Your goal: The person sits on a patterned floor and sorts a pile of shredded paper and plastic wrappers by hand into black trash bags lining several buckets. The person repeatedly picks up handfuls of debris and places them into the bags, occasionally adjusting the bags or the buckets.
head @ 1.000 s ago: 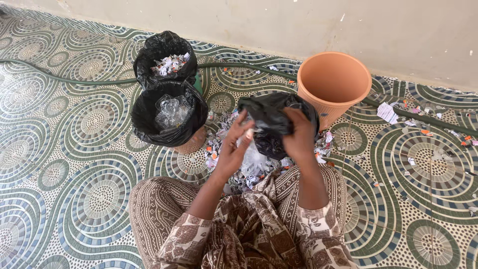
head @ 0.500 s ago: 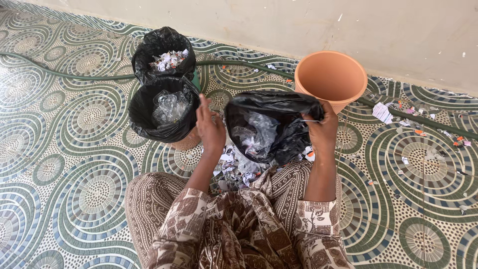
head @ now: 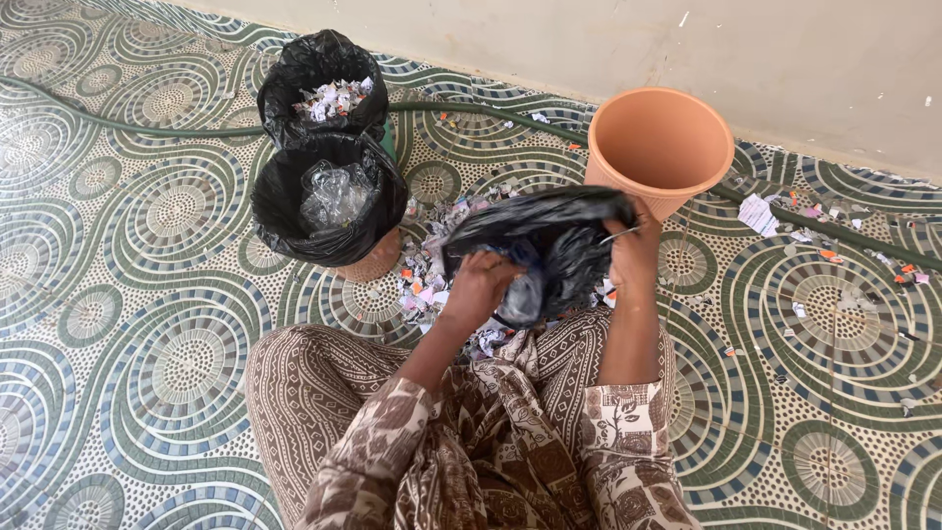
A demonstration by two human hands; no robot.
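I hold a black plastic bag point(head: 549, 231) in front of me above my lap. My right hand point(head: 633, 257) grips its right rim. My left hand point(head: 481, 285) is at the bag's mouth, fingers closed around its lower left part, with clear plastic showing inside. Under the bag a heap of torn paper and plastic scraps point(head: 427, 275) lies on the patterned floor. An empty terracotta-coloured bucket point(head: 659, 147) stands just beyond the bag.
Two bins lined with black bags stand at left: the near one point(head: 329, 201) holds clear plastic, the far one point(head: 324, 98) holds paper scraps. A green hose point(head: 147, 128) runs along the floor by the wall. Loose scraps point(head: 805, 221) lie at right.
My left hand, which was raised open beside the bag, has come down to the bag's mouth and closed on it. The bag has been drawn narrower and lower.
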